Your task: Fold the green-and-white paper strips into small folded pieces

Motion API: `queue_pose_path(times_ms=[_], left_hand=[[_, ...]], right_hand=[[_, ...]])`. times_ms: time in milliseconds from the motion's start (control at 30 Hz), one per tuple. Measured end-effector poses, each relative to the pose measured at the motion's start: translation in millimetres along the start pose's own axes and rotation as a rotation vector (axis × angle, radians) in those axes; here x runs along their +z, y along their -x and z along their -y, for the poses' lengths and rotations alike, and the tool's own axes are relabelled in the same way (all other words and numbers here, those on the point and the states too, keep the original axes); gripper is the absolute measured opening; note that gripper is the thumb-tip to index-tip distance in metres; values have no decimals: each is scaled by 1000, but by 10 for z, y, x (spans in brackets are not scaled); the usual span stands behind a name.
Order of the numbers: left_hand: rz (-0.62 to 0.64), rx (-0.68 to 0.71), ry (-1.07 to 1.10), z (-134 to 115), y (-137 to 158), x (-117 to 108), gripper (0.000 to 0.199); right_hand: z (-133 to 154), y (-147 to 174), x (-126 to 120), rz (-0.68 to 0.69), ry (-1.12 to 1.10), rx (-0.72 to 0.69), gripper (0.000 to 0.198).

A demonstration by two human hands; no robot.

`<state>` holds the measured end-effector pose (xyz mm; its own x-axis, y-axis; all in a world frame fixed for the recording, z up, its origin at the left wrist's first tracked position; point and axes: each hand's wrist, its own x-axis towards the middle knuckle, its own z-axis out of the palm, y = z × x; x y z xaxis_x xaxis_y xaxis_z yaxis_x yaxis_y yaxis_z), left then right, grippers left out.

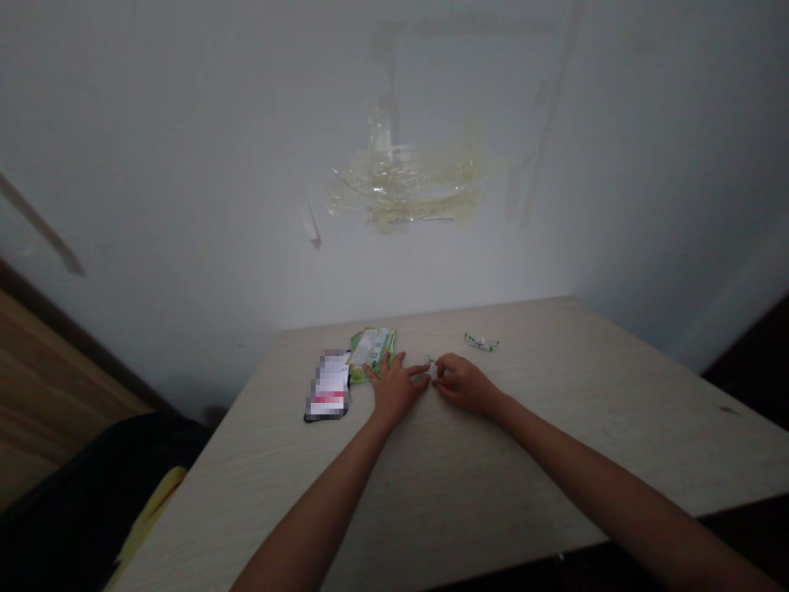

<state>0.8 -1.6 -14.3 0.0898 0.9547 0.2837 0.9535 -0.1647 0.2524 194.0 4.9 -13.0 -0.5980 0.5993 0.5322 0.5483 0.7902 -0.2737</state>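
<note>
To the right of the green packet [371, 349], the right hand [465, 386] pinches the small wrapper [432, 372], whether the spread left hand [393, 391] also grips I cannot tell, and this careful handling step probably calls for steady holding next.

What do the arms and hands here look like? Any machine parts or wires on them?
They are human: a bare, ungloved left hand and a bare, ungloved right hand, on slender, tapering bare forearms. No sleeve, watch, wire or machine part shows on either. A small ring would be hard to make out.
</note>
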Motion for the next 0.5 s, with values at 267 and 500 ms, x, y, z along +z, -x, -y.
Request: queue_pose_path(times_ms=[267, 500], left_hand=[[13, 8, 4, 10, -1, 4, 33], [68, 29, 31, 24, 1, -46, 29]], right_hand=[[-228, 43, 77, -48, -214, 189, 13], [-379, 40, 131, -127, -125, 320, 15]])
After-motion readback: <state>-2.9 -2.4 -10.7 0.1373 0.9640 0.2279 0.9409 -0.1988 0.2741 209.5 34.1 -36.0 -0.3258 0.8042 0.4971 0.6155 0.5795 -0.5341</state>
